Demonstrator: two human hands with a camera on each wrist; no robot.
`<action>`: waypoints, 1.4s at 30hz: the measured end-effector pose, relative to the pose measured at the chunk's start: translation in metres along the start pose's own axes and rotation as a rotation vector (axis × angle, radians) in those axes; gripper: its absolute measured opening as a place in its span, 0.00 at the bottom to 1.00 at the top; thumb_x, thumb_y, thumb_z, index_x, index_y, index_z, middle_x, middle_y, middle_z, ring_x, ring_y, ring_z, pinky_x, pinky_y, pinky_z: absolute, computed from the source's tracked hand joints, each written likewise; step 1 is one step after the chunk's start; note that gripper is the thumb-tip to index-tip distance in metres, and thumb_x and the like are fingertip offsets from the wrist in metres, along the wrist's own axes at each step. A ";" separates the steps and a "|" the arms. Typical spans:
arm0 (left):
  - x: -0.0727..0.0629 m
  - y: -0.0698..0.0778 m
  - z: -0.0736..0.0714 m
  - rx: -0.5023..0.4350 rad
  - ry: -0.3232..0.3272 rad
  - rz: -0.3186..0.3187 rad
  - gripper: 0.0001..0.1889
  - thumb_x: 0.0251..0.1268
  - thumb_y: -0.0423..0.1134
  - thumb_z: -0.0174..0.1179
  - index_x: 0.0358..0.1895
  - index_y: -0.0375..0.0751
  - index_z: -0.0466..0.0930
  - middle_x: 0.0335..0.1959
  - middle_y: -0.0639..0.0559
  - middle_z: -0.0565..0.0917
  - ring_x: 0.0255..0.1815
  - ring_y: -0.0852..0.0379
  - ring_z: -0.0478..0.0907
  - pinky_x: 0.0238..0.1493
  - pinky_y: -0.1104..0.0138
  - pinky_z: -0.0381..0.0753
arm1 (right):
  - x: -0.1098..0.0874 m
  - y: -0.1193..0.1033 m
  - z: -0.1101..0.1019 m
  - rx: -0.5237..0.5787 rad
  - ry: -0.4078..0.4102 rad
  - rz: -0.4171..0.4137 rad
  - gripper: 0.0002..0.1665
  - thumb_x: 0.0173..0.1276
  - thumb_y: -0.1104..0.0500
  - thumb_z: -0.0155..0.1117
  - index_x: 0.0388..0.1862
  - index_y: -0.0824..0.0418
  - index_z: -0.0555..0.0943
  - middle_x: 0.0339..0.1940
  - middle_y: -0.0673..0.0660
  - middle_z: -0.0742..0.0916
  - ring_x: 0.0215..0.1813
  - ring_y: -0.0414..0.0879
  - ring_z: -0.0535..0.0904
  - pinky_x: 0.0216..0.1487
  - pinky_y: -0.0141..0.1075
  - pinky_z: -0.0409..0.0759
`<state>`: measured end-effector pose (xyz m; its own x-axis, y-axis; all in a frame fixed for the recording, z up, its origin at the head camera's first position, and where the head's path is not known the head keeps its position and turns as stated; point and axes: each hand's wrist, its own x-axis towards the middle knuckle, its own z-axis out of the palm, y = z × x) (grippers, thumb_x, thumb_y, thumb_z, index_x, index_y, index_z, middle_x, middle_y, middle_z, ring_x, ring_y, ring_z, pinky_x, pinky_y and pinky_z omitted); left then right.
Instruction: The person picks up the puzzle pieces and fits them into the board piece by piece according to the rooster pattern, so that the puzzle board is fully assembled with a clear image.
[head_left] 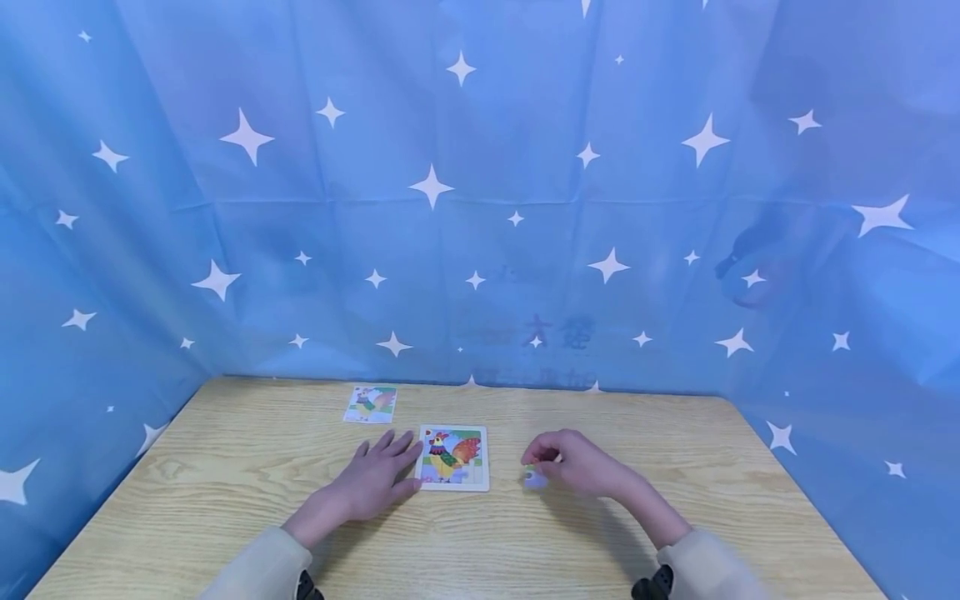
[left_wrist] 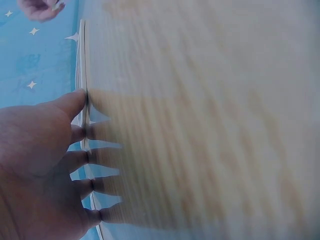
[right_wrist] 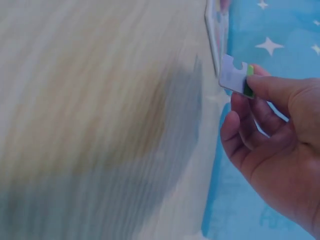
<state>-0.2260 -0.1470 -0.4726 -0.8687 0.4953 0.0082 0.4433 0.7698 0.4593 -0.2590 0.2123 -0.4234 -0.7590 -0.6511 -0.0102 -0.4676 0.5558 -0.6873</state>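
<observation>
In the head view a rooster jigsaw puzzle [head_left: 453, 454] in a white frame lies on the wooden table, a pale patch in its lower right. My left hand [head_left: 378, 479] rests spread on the tabletop to its left, thumb and fingertips right at the frame's edge. The left wrist view shows this hand [left_wrist: 40, 155] with straight fingers reaching the table. To the right of the frame, my right hand [head_left: 581, 462] pinches a small puzzle piece [head_left: 535, 478] between thumb and fingers. This piece [right_wrist: 232, 75] is pale lilac with a green edge and a rounded notch.
A picture card [head_left: 371, 403] with the same rooster lies behind my left hand, near the back edge of the wooden table [head_left: 450, 550]. A blue curtain [head_left: 480, 250] with white stars hangs behind the table and at both sides.
</observation>
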 end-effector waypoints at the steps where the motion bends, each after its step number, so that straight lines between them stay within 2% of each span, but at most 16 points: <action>1: -0.001 0.001 -0.001 -0.001 -0.002 0.003 0.32 0.80 0.50 0.54 0.78 0.36 0.64 0.80 0.34 0.58 0.79 0.27 0.49 0.70 0.27 0.48 | 0.004 -0.001 0.001 -0.002 0.007 -0.003 0.08 0.75 0.69 0.62 0.47 0.64 0.86 0.41 0.48 0.87 0.42 0.40 0.80 0.42 0.35 0.80; 7: -0.003 0.003 -0.005 -0.003 -0.004 0.027 0.33 0.81 0.53 0.53 0.77 0.34 0.64 0.78 0.31 0.60 0.78 0.25 0.50 0.68 0.26 0.49 | 0.026 -0.008 0.007 -0.004 0.047 -0.006 0.09 0.75 0.70 0.61 0.49 0.65 0.86 0.41 0.49 0.86 0.42 0.43 0.78 0.41 0.35 0.79; 19: -0.002 0.007 -0.007 0.002 -0.008 0.012 0.32 0.81 0.51 0.53 0.77 0.33 0.64 0.79 0.31 0.59 0.78 0.25 0.50 0.69 0.27 0.49 | 0.056 -0.024 0.032 0.039 0.020 -0.022 0.08 0.76 0.68 0.62 0.47 0.62 0.87 0.41 0.48 0.87 0.40 0.41 0.78 0.42 0.36 0.77; 24: -0.001 0.004 -0.005 0.005 -0.007 0.018 0.33 0.81 0.52 0.53 0.77 0.33 0.65 0.78 0.30 0.60 0.78 0.25 0.51 0.68 0.26 0.49 | 0.062 -0.030 0.043 0.066 -0.008 -0.016 0.09 0.76 0.68 0.62 0.48 0.62 0.87 0.42 0.48 0.87 0.41 0.41 0.79 0.42 0.36 0.78; 29: 0.001 0.002 -0.002 0.007 -0.005 -0.004 0.32 0.80 0.51 0.54 0.77 0.35 0.65 0.79 0.33 0.59 0.79 0.27 0.50 0.69 0.27 0.49 | 0.067 -0.030 0.050 0.055 -0.014 -0.026 0.10 0.75 0.69 0.62 0.48 0.61 0.88 0.43 0.50 0.88 0.40 0.40 0.79 0.40 0.36 0.77; 36: -0.002 0.011 -0.008 0.004 -0.025 -0.036 0.32 0.79 0.50 0.56 0.77 0.35 0.65 0.79 0.34 0.60 0.79 0.28 0.51 0.70 0.28 0.50 | 0.069 -0.027 0.058 0.032 -0.016 -0.004 0.11 0.74 0.70 0.62 0.47 0.59 0.88 0.42 0.47 0.88 0.39 0.40 0.78 0.39 0.34 0.77; 42: -0.001 0.006 -0.004 0.032 -0.012 -0.001 0.32 0.80 0.50 0.54 0.77 0.34 0.65 0.79 0.32 0.59 0.79 0.27 0.51 0.69 0.27 0.51 | 0.068 -0.021 0.063 0.011 0.023 -0.017 0.10 0.72 0.69 0.65 0.47 0.59 0.88 0.40 0.49 0.86 0.35 0.39 0.76 0.36 0.33 0.76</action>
<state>-0.2237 -0.1446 -0.4667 -0.8663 0.4995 -0.0026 0.4498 0.7824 0.4308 -0.2721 0.1241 -0.4551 -0.7613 -0.6482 0.0185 -0.4758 0.5390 -0.6950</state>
